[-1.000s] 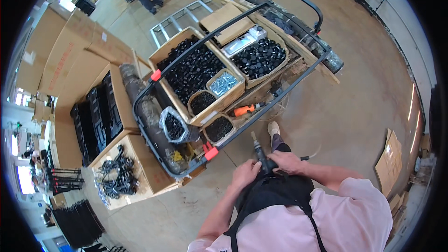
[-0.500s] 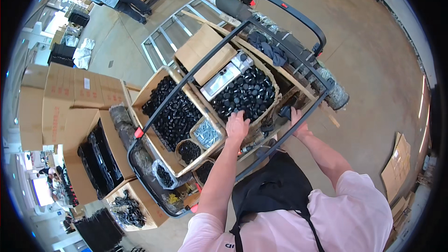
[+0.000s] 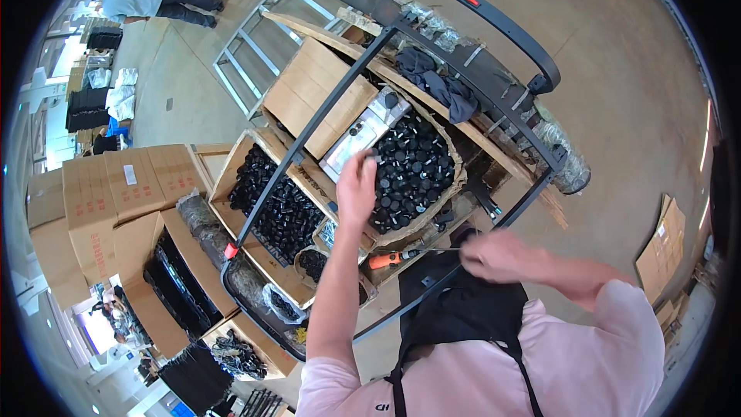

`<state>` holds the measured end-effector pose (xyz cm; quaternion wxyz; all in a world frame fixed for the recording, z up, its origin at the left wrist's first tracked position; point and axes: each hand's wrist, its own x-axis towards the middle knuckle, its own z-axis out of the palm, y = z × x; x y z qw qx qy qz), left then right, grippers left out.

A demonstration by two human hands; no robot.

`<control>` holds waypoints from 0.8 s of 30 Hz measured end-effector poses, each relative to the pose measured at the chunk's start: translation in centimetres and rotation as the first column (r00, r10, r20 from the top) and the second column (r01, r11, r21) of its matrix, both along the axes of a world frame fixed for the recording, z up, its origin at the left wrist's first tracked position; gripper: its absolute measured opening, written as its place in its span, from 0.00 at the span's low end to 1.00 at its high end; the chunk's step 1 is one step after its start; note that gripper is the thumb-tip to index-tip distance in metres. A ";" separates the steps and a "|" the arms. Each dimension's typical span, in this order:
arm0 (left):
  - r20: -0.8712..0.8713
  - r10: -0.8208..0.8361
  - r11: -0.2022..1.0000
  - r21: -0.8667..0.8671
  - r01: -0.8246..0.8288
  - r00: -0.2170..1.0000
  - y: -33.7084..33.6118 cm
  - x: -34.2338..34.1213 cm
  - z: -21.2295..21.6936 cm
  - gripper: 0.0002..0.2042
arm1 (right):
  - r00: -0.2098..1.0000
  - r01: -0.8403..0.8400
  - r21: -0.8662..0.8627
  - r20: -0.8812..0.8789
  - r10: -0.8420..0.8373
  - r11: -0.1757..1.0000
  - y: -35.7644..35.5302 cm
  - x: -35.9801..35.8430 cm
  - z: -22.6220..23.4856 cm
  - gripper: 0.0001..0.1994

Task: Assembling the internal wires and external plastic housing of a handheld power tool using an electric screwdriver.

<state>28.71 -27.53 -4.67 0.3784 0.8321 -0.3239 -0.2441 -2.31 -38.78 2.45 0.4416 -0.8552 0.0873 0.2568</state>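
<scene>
Black caps [image 3: 413,177] under left hand [image 3: 356,188]

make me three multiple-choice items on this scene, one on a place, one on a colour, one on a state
1. Where is the left hand?
A. over the box of black caps
B. on the floor
C. on the stacked cartons

2. What colour is the handle of the screwdriver?
A. green
B. orange
C. white

3. How is the brown carton at the far end of the cart?
A. open and full
B. crushed flat
C. closed

Answers:
1 A, the hand reaches over the cap box rim.
2 B, the handle lying near the right hand is orange.
3 C, its flaps lie shut on top.
</scene>
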 end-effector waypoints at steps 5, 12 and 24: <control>0.020 -0.055 0.967 -0.248 0.058 0.998 -12.1 6.0 -1.7 0.18 | 0.848 0.337 -0.476 0.529 -0.042 0.812 -0.4 11.0 -12.0 0.05; 0.226 -0.039 0.950 -0.295 0.106 0.973 -23.3 12.1 -2.3 0.16 | 0.888 0.227 -0.612 0.449 0.096 0.758 -0.1 11.8 -14.3 0.06; 0.330 -0.356 0.868 -0.231 0.440 0.874 -25.9 11.3 -1.8 0.18 | 0.715 0.576 0.140 0.391 -0.580 0.805 -5.6 2.1 -2.6 0.13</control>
